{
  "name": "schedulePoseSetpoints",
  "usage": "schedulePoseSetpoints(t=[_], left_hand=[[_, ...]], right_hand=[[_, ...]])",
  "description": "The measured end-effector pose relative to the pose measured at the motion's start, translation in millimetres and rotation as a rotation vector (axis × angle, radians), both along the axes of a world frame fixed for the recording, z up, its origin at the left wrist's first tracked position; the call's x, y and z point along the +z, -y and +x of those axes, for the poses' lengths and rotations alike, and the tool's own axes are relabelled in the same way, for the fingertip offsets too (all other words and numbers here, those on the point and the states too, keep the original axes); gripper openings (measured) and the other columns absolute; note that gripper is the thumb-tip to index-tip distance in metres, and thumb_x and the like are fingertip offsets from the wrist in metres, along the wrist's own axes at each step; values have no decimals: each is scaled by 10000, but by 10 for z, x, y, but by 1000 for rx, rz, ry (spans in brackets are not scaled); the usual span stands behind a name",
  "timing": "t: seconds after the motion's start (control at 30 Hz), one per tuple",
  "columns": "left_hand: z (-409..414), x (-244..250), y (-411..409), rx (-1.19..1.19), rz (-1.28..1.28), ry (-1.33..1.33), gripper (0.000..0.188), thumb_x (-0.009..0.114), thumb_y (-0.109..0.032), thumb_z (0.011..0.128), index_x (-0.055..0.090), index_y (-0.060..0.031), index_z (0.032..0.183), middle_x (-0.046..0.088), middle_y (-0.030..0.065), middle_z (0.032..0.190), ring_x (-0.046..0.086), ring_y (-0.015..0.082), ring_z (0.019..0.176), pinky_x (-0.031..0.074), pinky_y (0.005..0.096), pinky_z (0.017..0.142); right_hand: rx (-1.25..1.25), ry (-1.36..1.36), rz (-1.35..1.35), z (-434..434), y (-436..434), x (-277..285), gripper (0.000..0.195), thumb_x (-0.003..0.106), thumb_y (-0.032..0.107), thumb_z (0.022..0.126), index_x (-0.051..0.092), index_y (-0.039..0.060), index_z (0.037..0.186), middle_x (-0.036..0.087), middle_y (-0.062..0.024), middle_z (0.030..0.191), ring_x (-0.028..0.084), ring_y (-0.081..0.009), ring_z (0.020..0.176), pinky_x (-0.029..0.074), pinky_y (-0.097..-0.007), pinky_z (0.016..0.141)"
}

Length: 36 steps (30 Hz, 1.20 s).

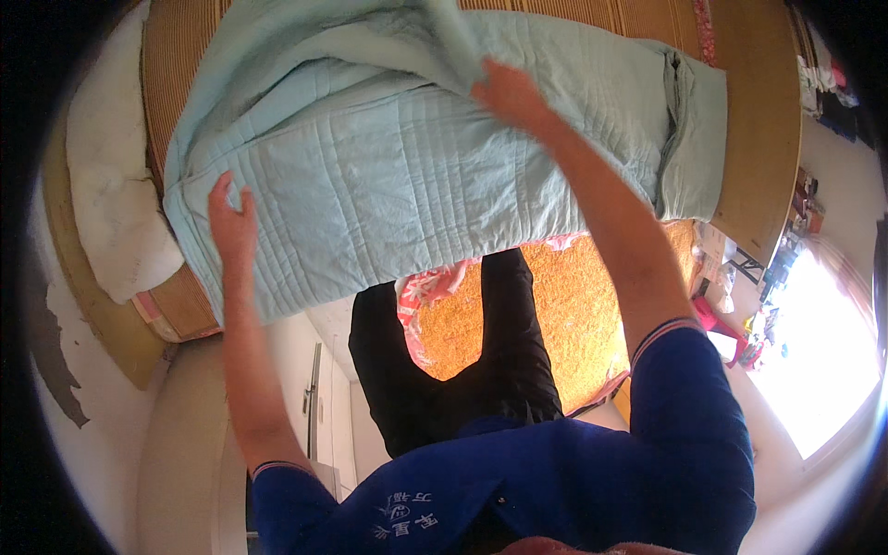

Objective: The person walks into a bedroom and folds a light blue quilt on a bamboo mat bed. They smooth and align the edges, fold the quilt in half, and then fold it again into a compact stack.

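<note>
A pale blue-green quilt (pixel 361 180) with stitched lines spans the bed in front of me, its near part fairly flat and its far part bunched into raised folds. My right hand (pixel 513 97) is closed on a lifted fold at the quilt's middle; slight blur hides the fingertips. Over the quilt's left end is my left hand (pixel 234 216), thumb and fingers apart and nothing between them. I cannot tell whether it touches the cloth. At the right end, the quilt (pixel 694 139) is doubled over in a thick fold.
White pillows (pixel 114 173) lie along the left end of the bed. Beyond the quilt shows a brown striped mat (pixel 583 15). Wooden boards (pixel 760 139) bound the bed at the right. An orange shaggy rug (pixel 576 312) is by my legs, and a bright window (pixel 825 347) is at the right.
</note>
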<state>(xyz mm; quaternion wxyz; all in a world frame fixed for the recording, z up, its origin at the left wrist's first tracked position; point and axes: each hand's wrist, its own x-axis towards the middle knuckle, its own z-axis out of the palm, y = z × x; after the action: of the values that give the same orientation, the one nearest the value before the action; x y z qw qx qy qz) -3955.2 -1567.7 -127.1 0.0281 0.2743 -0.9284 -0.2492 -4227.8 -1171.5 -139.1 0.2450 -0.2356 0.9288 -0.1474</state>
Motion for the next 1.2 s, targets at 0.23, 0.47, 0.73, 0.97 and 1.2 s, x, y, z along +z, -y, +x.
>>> schedulePoseSetpoints(t=[0.23,0.47,0.73,0.97,1.2], left_hand=[[-485,-11,-871,404,583,-195,493,655,-210,893,467,-12,1304,577,121,1217,556,202,1099,429,302,951],[-1019,-122,-1905,109,381,-74,698,726,-271,809,395,23,1348,524,235,1250,545,307,1139,444,390,957],[-1500,-145,-1977,215,397,-52,313,609,-158,811,567,13,1070,632,200,946,625,306,890,483,411,809],[-666,581,-1944,25,978,-48,363,532,-163,870,550,-12,1199,626,83,1025,583,169,945,448,295,855],[492,505,-597,458,1250,-223,424,467,-326,977,482,-64,1311,592,92,1225,584,189,1091,453,326,935]], right_hand=[[315,197,84,2142,-205,224,230,607,176,757,628,117,978,637,-149,927,631,-331,912,440,-500,838],[-113,329,-187,2126,-687,-255,385,623,243,811,590,52,1143,630,-211,999,611,-390,960,489,-469,849],[-700,782,-505,1004,-232,-344,606,560,478,889,491,39,1301,599,-175,1193,582,-327,1086,448,-419,930],[-879,1353,-1199,259,515,207,578,517,449,953,419,62,1370,523,-112,1312,498,-279,1204,391,-435,1036],[-73,939,-692,1225,1430,1491,509,599,302,874,508,-6,1269,677,-142,1027,647,-257,891,508,-366,830]])
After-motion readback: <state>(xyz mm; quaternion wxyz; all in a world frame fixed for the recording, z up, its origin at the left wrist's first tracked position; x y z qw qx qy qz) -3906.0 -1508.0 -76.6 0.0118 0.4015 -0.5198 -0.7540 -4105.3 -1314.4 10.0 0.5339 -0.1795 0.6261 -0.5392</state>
